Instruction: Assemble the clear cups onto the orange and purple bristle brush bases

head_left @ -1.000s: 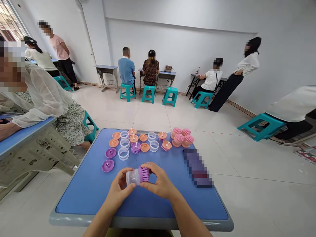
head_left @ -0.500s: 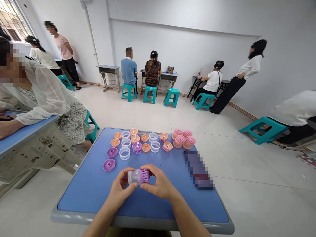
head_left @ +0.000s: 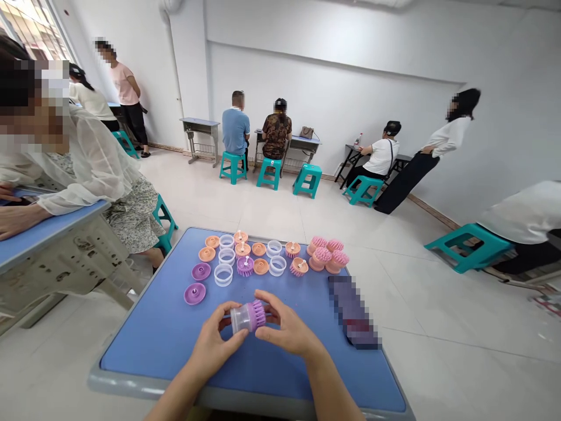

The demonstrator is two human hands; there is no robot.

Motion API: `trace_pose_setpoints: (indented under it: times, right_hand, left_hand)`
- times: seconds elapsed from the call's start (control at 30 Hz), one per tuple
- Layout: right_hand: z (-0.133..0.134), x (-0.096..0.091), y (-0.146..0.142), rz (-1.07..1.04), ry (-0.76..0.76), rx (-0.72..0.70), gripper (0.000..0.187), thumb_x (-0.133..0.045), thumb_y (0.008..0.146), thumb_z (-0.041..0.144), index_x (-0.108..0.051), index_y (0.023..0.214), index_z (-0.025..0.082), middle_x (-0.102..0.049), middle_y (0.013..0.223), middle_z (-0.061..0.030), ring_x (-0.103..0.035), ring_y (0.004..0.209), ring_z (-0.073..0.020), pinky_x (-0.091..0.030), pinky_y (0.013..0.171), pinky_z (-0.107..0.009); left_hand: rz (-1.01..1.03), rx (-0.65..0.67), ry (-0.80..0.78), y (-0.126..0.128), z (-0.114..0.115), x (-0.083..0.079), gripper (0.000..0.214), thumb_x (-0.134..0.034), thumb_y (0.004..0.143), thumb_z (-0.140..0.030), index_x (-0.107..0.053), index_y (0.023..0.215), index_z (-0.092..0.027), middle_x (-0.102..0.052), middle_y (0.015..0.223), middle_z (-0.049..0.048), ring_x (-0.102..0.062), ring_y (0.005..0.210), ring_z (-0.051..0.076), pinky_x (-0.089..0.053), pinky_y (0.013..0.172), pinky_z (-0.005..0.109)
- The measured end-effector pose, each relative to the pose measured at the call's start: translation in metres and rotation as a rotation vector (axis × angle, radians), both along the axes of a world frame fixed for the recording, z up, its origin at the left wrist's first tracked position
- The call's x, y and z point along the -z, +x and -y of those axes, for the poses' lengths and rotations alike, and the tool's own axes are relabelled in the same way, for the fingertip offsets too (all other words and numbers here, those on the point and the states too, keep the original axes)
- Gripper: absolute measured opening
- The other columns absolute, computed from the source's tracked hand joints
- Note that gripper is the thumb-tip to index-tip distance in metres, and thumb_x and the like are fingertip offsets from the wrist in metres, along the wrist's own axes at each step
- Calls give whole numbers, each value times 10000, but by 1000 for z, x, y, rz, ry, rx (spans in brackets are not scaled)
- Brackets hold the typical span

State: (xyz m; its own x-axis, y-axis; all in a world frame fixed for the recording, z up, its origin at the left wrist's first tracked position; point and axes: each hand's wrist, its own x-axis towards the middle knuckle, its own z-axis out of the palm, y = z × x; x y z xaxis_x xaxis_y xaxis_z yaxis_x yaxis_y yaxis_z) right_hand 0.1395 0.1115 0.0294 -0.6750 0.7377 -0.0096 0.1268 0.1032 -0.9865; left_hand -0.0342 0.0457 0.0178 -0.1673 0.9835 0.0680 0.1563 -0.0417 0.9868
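Head view: the left hand (head_left: 220, 340) grasps the clear-bodied purple brush (head_left: 248, 317), tipped sideways above the bench (head_left: 144, 342); the right hand (head_left: 290, 334), fingers parted, surrounds its bristles (head_left: 259, 313) without visible grip. A loosened left hold could drop it or let its parts separate. No brand or writing is legible.

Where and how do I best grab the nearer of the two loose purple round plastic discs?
Probably pinch the nearer purple disc by its outer edge, coming from the near left: it lies flat, rim exposed, with bare blue tabletop on that side and the other purple disc just behind.
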Motion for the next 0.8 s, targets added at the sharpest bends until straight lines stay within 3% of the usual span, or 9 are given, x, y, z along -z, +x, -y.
trace_pose_setpoints:
  times: [0.07, 0.17, 0.27, 0.33, 0.4, 0.5, 0.6, 0.7, 0.8]
  right_hand:
    - [0, -3, -1, -43, -13, -16, 533, -682, 685, 358, -478, 1157, 217, -566, 1107, -69, -558, 989, -192, -452, 848, -327]
    - [0, -1, -5, 22, -51, 25, 375, -543, 766, 497, -583, 917, 156, -628, 766, -30, -601, 635, -134, -483, 609, -264]
    - [-2, 4, -7, 98, -103, 51, 631, -263, 802, 656, -601, 742, 126, -566, 536, -10, -494, 396, -91, -401, 429, -225]
    - [-3, 6, -5, 65, -114, 81, 671, -248, 786, 679, -622, 835, 124, -596, 591, -34, -540, 461, -114, -441, 478, -248]
    - [-3, 4, -2, 10, -108, 107, 563, -466, 744, 622, -584, 1038, 156, -639, 824, -71, -609, 675, -156, -490, 627, -295]
    - [-1, 0, -3, -52, -109, 51, 628, -734, 606, 422, -507, 1155, 218, -585, 1063, -69, -584, 901, -187, -477, 775, -320]
    - [0, 2, -7, 2, -106, 48, 448, -640, 681, 498, -598, 973, 161, -620, 802, -29, -594, 661, -135, -488, 626, -266]
    - [-2, 7, -8, 83, -112, 65, 597, -347, 785, 646, -633, 777, 122, -528, 517, 7, -495, 420, -98, -422, 447, -232]
    - [-3, 9, -5, 12, -121, 74, 577, -401, 759, 648, -615, 971, 156, -620, 742, -59, -600, 638, -156, -484, 561, -272]
  left_hand:
    - [15, 14, 1, 0, 1, 0, 335, -629, 646, -233, -550, 967, -175, -609, 992, 68, -605, 879, 225, -500, 813, 345]
    - [3, 30, 5, 0, 2, -2, 330, -635, 638, -214, -571, 959, -180, -622, 981, 66, -608, 878, 227, -500, 815, 346]
    - [-8, 12, 11, 1, 2, -4, 328, -645, 626, -212, -585, 947, -181, -636, 962, 68, -615, 855, 232, -506, 799, 353]
    - [-2, 0, 11, 1, 2, -5, 332, -644, 628, -220, -585, 952, -178, -638, 962, 72, -621, 836, 233, -513, 783, 356]
    - [7, -13, 4, 0, 2, -4, 338, -644, 631, -233, -580, 958, -175, -635, 976, 77, -623, 840, 238, -515, 779, 358]
    - [10, 2, -7, -2, 1, -1, 343, -640, 645, -239, -570, 975, -173, -625, 1003, 84, -617, 874, 242, -505, 807, 360]
    - [1, 40, 6, -3, 1, 1, 339, -637, 650, -226, -575, 978, -171, -624, 1005, 85, -610, 894, 241, -497, 824, 355]
    - [4, 36, 7, -1, 1, 0, 341, -647, 631, -222, -588, 962, -169, -634, 988, 84, -611, 880, 241, -503, 810, 350]
    - [30, 2, -7, 1, 1, -3, 329, -647, 624, -223, -589, 944, -171, -640, 968, 76, -620, 845, 226, -512, 792, 336]
